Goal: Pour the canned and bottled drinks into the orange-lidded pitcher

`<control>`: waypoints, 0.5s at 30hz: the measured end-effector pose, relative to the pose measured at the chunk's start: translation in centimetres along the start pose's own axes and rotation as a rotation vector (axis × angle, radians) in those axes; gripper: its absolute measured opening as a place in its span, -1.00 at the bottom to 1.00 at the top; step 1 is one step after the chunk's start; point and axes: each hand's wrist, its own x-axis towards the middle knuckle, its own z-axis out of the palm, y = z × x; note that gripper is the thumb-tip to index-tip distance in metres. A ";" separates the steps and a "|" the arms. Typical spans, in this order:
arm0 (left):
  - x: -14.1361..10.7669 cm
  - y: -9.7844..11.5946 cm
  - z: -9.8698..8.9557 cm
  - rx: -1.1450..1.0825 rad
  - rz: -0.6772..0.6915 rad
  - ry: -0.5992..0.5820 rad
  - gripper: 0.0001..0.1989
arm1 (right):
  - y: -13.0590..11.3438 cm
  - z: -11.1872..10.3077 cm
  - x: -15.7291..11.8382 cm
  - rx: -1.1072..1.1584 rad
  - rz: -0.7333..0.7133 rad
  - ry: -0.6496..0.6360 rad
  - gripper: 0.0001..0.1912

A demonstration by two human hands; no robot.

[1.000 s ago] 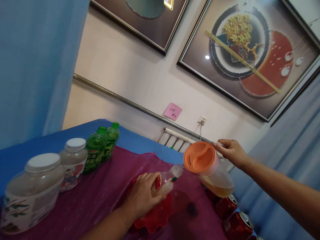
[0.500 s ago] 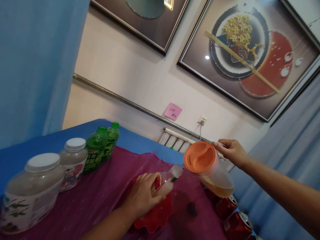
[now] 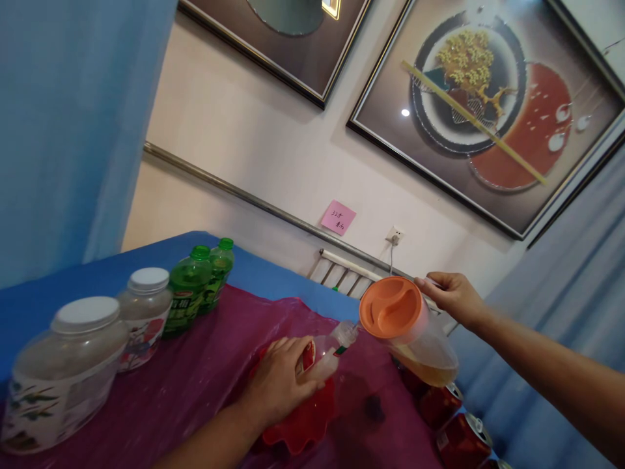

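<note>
My left hand [image 3: 279,379] is wrapped round a clear plastic bottle [image 3: 326,352] with a red label, tilted toward the right above a red scalloped bowl [image 3: 300,423]. In my right hand [image 3: 452,296] is the handle of a translucent pitcher [image 3: 432,345] with an orange lid [image 3: 391,307]. The pitcher leans to the left, and yellowish liquid shows in its lower part. Its lid edge is close to the bottle's open mouth; a thin clear stream seems to join them. My fingers hide much of the bottle.
Two white-lidded jars [image 3: 85,371] and two green bottles [image 3: 188,293] stand at the left. Several red cans [image 3: 463,440] line the right edge. A magenta plastic sheet [image 3: 195,391] covers part of the blue table [image 3: 263,270]. Behind are a wall rail [image 3: 234,189] and blue curtains [image 3: 73,130].
Almost nothing differs. Both hands keep the bottle and the pitcher in nearly the same place, and the view has shifted very slightly.
</note>
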 end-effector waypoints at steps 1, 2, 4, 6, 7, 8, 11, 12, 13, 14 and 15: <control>0.0 0.0 0.0 -0.002 0.000 0.002 -0.38 | -0.1 0.0 0.0 0.000 0.002 -0.002 -0.39; 0.0 0.0 0.0 -0.002 0.002 0.002 -0.38 | -0.1 0.0 0.0 0.002 0.004 -0.002 -0.39; -0.1 0.0 0.0 -0.002 0.005 -0.004 -0.39 | -0.2 0.0 0.0 0.006 0.009 0.002 -0.38; -0.1 0.0 -0.1 -0.002 0.003 -0.011 -0.39 | -0.3 0.0 0.0 0.015 0.012 0.009 -0.37; -0.1 0.1 -0.1 -0.001 0.002 -0.013 -0.40 | -0.3 0.0 0.0 0.021 0.014 0.013 -0.36; -0.1 0.1 -0.1 0.000 0.001 -0.015 -0.41 | -0.3 0.0 0.0 0.029 0.015 0.017 -0.36; 0.0 0.0 0.0 0.000 0.007 -0.015 -0.41 | -0.2 0.0 -0.1 0.051 0.013 0.020 -0.35; 0.0 0.0 0.0 0.000 0.011 -0.013 -0.41 | -0.2 0.0 -0.1 0.056 0.012 0.019 -0.35; 0.1 0.0 0.0 0.001 0.013 -0.011 -0.41 | -0.2 0.0 -0.1 0.059 0.011 0.015 -0.35; 0.1 0.1 0.0 0.004 0.015 -0.008 -0.41 | -0.2 -0.1 -0.1 0.062 0.011 0.013 -0.35; 0.1 0.2 0.0 0.010 0.018 -0.005 -0.43 | -0.3 -0.1 -0.1 0.067 0.010 0.011 -0.35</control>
